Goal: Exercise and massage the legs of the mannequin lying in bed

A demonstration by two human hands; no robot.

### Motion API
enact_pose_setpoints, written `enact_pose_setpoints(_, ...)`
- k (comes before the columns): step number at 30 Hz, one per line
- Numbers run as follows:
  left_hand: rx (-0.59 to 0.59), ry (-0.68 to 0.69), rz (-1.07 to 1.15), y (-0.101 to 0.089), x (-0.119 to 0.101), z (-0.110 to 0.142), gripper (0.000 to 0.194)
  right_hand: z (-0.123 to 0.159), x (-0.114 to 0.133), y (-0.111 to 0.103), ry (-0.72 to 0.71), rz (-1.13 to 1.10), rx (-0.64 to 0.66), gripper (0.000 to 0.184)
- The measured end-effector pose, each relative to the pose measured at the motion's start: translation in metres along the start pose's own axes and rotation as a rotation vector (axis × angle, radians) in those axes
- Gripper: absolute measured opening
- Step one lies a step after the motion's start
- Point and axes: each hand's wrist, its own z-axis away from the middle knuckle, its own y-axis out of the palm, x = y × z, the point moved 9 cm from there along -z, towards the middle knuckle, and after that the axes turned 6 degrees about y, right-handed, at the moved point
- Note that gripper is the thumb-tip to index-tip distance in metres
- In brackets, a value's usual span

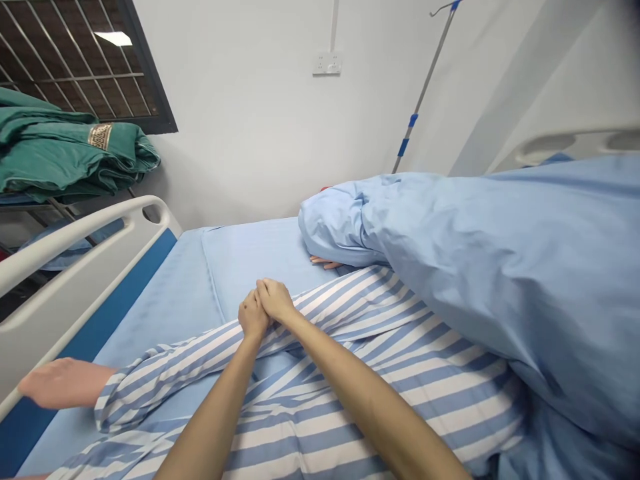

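Observation:
A figure in blue-and-white striped trousers lies on the bed. My left hand (253, 315) rests over the upper side of the far striped leg (200, 350), near the knee, with its fingers curled over the far side. Close against it, touching and partly overlapping, my right hand (275, 300) is closed over the same leg; its fingertips are partly hidden. A bare foot (67, 383) sticks out of the trouser cuff at the left. The nearer striped leg (300, 427) passes beneath my forearms. Part of the figure's hand (325, 263) shows below the edge of the blue quilt (450, 253).
The blue bed sheet (250, 247) lies under the legs. At the left stands the bed's white end board (75, 280). Green folded cloth (75, 150) lies beyond it, below a barred window (75, 60). A drip pole (427, 80) leans at the back right.

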Motion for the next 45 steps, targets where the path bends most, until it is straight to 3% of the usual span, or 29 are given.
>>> enact_pose_setpoints(3, 0.0, -0.003, -0.006, 0.003, -0.002, 0.0, 0.036, 0.003, 0.005, -0.01, -0.077, 0.126, 0.043, 0.036)
enact_pose_setpoints(8, -0.007, 0.001, -0.044, 0.005, -0.004, -0.001, 0.039, 0.011, -0.016, -0.016, -0.054, 0.171, -0.025, 0.035)
enact_pose_setpoints(12, 0.023, 0.017, 0.002, 0.006, -0.011, -0.007, 0.037, 0.008, -0.023, -0.02, -0.043, -0.026, -0.046, 0.038)
enact_pose_setpoints(16, -0.052, 0.023, 0.141, 0.004, -0.028, -0.015, 0.037, 0.002, -0.029, -0.028, 0.019, -0.245, -0.056, 0.04)
enact_pose_setpoints(21, -0.026, -0.011, 0.116, 0.023, -0.04, -0.002, 0.037, 0.0, -0.042, -0.032, 0.099, -0.379, -0.092, 0.037)
enact_pose_setpoints(25, 0.005, -0.064, -0.034, 0.026, -0.037, 0.009, 0.035, 0.0, -0.039, -0.036, 0.097, -0.28, -0.123, 0.037)
enact_pose_setpoints(30, 0.024, -0.063, -0.056, 0.025, -0.04, 0.008, 0.035, -0.007, -0.019, -0.049, 0.001, 0.09, -0.005, 0.036)
enact_pose_setpoints(35, -0.037, -0.057, -0.062, 0.027, -0.041, 0.01, 0.036, -0.003, -0.028, -0.066, -0.051, 0.149, 0.01, 0.037)
enact_pose_setpoints(41, -0.087, -0.003, 0.083, 0.02, -0.047, -0.004, 0.033, -0.002, -0.041, -0.07, -0.048, -0.025, -0.009, 0.04)
enact_pose_setpoints(45, -0.249, -0.062, 0.311, 0.005, -0.06, -0.022, 0.031, -0.003, -0.042, -0.075, -0.032, -0.109, -0.029, 0.041)
